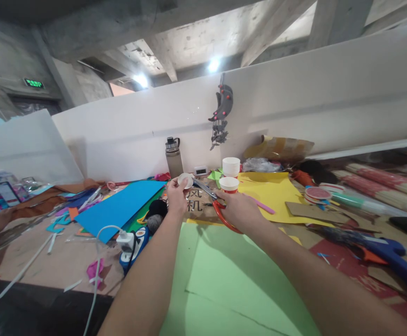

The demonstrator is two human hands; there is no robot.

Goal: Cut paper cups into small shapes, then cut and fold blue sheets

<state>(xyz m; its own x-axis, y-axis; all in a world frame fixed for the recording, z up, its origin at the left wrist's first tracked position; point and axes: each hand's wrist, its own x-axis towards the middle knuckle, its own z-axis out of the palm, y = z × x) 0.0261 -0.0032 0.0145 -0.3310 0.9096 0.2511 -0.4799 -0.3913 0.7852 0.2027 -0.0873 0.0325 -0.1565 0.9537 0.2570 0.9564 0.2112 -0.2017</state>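
Pinched between fingertips of left hand point(176, 195): white disc point(185, 181). Clamped in curled fingers of right hand point(241, 208): orange-handled scissors point(208, 190), pointed toward disc. Spread nearer: light-green sheet point(238, 280).

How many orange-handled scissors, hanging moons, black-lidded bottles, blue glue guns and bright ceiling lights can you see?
Orange-handled scissors: 1 pair, in the right hand
Hanging moon: 1
Black-lidded bottle: 1
Blue glue gun: 1
Bright ceiling lights: 2
Total: 6
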